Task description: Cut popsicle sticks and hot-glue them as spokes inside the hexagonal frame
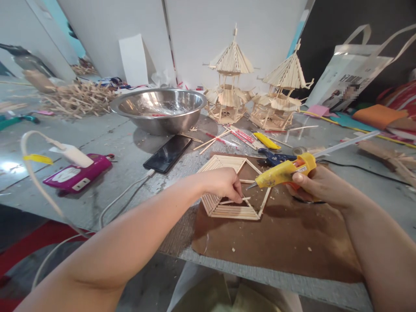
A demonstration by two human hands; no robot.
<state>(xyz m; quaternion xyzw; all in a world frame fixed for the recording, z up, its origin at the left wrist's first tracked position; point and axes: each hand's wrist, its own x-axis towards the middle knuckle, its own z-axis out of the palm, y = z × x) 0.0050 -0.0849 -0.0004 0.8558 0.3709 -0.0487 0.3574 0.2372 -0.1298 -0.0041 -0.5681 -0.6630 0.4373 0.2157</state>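
Observation:
My left hand [227, 184] is closed in a pinch on a short wooden stick [227, 202], held low over a hexagonal frame of wooden sticks [234, 212]. The frame lies flat on a brown board [279, 242]; its left and lower sides carry several parallel rows, and its right part is more open. In my right hand [313, 184] is a yellow hot glue gun [282, 171], fingers wrapped round its handle. A clear glue stick [347, 143] juts from the gun's back. The nozzle points left, just right of my left hand, above the frame.
Behind the board lie dark blue pliers [277, 157], a yellow cutter [267, 141] and loose sticks [211, 142]. Two stick pagodas [232, 65] stand at the back. A steel bowl [159, 123], a phone [168, 154] and a purple power adapter [79, 173] with cables are on the left.

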